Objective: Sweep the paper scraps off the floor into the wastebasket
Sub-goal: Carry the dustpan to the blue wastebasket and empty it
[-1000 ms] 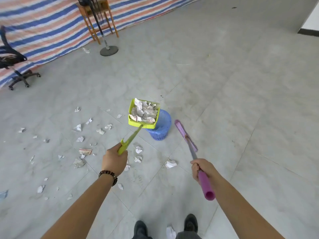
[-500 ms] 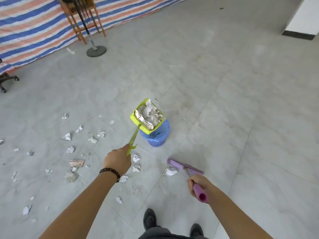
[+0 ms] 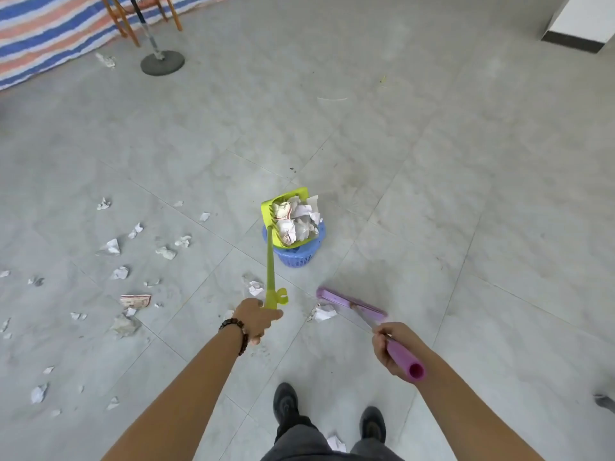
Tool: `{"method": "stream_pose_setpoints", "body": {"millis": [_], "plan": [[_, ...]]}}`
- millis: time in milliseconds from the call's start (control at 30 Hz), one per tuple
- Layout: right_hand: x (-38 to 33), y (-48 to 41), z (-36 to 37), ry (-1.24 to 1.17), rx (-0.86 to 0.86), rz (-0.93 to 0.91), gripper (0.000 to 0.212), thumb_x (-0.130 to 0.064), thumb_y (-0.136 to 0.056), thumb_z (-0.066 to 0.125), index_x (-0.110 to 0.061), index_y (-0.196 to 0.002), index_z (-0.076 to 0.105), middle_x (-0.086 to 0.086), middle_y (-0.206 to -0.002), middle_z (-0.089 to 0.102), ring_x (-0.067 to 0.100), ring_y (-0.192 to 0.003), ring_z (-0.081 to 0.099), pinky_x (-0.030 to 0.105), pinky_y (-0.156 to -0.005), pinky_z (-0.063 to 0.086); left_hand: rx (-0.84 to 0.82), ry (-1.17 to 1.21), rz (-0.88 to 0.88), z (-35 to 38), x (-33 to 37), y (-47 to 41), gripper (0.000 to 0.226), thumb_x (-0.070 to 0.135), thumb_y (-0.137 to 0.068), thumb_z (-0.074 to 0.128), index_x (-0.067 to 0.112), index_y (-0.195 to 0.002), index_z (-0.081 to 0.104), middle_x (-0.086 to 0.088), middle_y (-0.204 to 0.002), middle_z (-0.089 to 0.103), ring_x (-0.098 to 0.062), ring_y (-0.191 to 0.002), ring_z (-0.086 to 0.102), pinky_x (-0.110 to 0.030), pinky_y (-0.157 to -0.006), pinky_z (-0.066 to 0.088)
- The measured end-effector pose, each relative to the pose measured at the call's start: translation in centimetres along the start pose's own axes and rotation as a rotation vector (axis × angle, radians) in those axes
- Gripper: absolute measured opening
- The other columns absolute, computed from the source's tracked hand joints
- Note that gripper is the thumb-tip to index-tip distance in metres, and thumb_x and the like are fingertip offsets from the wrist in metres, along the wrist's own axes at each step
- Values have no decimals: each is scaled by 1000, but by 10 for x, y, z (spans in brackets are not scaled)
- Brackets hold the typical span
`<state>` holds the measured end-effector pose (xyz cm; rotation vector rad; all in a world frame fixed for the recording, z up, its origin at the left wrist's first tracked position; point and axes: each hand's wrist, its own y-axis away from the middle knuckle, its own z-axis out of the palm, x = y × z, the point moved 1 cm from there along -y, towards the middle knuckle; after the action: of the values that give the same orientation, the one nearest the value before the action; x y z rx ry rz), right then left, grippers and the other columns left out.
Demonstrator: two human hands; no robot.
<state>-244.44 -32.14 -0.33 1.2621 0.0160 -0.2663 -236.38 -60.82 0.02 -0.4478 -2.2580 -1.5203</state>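
Grey floor [image 3: 432, 194]; dustpan [image 3: 289, 221] handle runs toward wastebasket [image 3: 298, 256], pan tilted.

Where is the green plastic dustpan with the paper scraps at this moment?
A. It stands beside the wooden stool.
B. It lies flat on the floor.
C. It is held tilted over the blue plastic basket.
C: the left hand holds the green plastic dustpan tilted above the blue plastic basket, paper scraps inside.

Striped tarp [image 3: 43, 31] in blue, white and orange along the floor's far left edge. In front of it, wooden legs [image 3: 128, 26] and a round grey stand base [image 3: 162, 62] with a slanting pole. White block with dark base [image 3: 580, 23] at far right corner.
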Motion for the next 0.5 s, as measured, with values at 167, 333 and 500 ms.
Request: {"method": "stream_pose_setpoints", "body": {"millis": [167,333,500], "plan": [[-2,-3,-2,-97,14,48,9,0,-90,41,-8,-88,45,5,-66,44,9,-34,47,17,-32,46,-191,228,-177,5,2,-10,39,47,-83,72,14,-91,52,-3,-62,48,-14,-45,40,-19,-43,33],[4,-11,-10,-159,7,134,9,-3,-89,40,-8,-86,47,6,-62,52,10,-32,47,17,-30,44,-356,519,-210,16,11,-28,26,32,-89,69,15,-98,51,-6,-70,55,-15,-46,53,-18,-39,43],[9,-11,-10,-159,22,141,13,-8,-93,46,-11,-80,45,2,-56,47,7,-28,42,16,-27,39,-476,687,-212,32,4,-30,6,14,-97,56,15,-95,50,-8,-88,64,-7,-38,44,-15,-31,35]]}}
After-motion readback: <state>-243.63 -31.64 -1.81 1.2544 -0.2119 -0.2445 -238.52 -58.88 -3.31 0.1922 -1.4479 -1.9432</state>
